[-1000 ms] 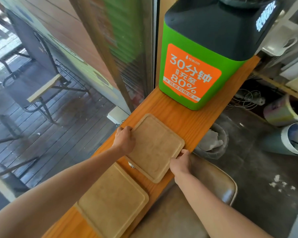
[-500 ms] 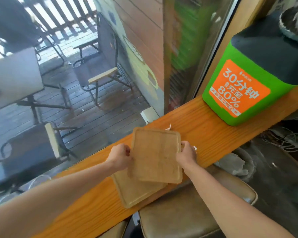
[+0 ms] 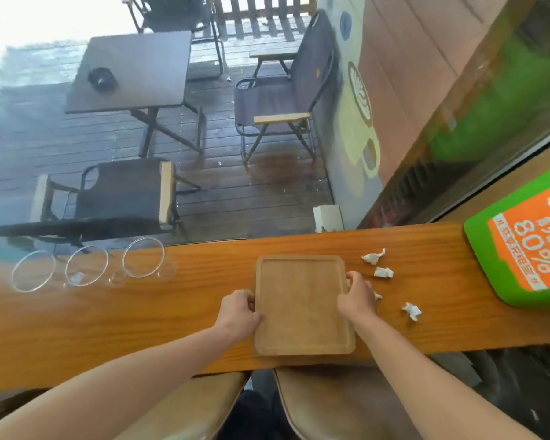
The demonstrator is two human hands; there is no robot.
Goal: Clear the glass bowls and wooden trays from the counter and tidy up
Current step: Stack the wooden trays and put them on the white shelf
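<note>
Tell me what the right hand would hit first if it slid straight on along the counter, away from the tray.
Likely the small crumpled paper scrap right beside the right hand, then the other scraps. Past them stands the green box. Depth is hard to judge.

**Daylight from the window, blown out at top left**

We see bright daylight through the window [image 3: 172,122]; the upper left corner washes to white; the counter [image 3: 140,319] is evenly lit, shadows faint; edges bend with wide-angle distortion; the green box [image 3: 521,249] looks slightly soft.
</note>
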